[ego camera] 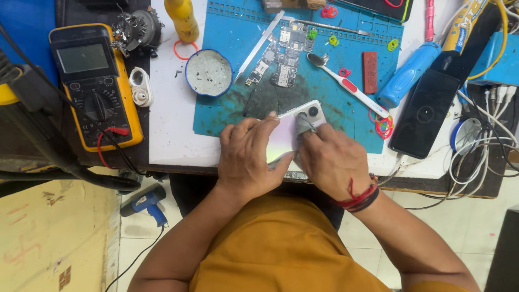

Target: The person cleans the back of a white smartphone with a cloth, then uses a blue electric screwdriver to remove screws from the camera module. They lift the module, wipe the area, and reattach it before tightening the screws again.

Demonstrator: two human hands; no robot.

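Note:
A white phone (292,130) lies back side up at the near edge of the blue work mat (335,108), its camera block toward the far right. My left hand (247,157) grips the phone's left side and holds it down. My right hand (331,160), with a red thread band at the wrist, presses a small grey cloth (304,125) onto the phone's back beside the camera. Farther up the mat lies a bare circuit board (282,54).
A yellow multimeter (94,84) sits at the left, a round blue-rimmed dish (208,73) and a yellow bottle (182,19) behind it. A white toothbrush (348,84), a blue tool (408,73), a black phone (427,111), coloured rubber bands and tangled cables (486,146) crowd the right.

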